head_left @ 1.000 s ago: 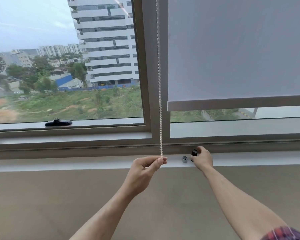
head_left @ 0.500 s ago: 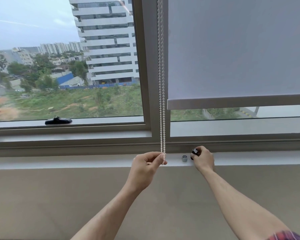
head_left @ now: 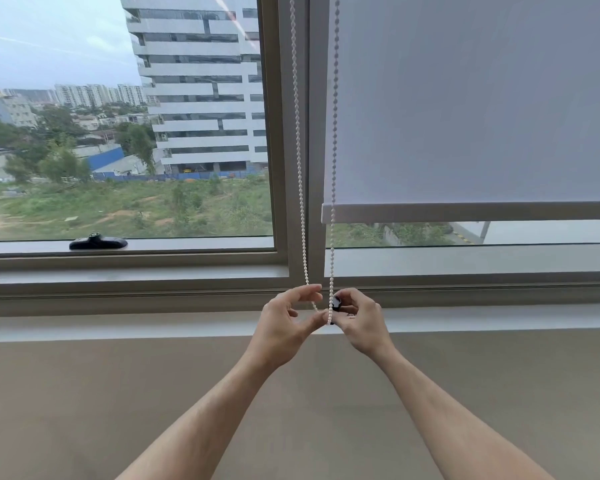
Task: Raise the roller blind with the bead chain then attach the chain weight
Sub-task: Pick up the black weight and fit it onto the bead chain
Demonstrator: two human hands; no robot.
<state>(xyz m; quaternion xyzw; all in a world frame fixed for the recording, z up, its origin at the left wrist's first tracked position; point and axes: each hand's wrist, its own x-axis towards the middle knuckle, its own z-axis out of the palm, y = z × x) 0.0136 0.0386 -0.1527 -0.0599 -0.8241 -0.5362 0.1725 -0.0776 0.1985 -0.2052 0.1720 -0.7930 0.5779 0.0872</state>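
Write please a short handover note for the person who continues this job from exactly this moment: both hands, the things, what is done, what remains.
Left hand: pinches the bottom of the bead chain loop between thumb and fingers.
Right hand: holds the small black chain weight right against the chain's bottom end.
Roller blind: only partly raised; its bottom bar hangs low over the right pane, with a strip of glass showing beneath.
Sill: runs below the window, behind both hands.
Done: chain and weight brought together.
Left: fix the weight onto the chain; whether it is clipped on already cannot be told. Raise the blind further if needed.
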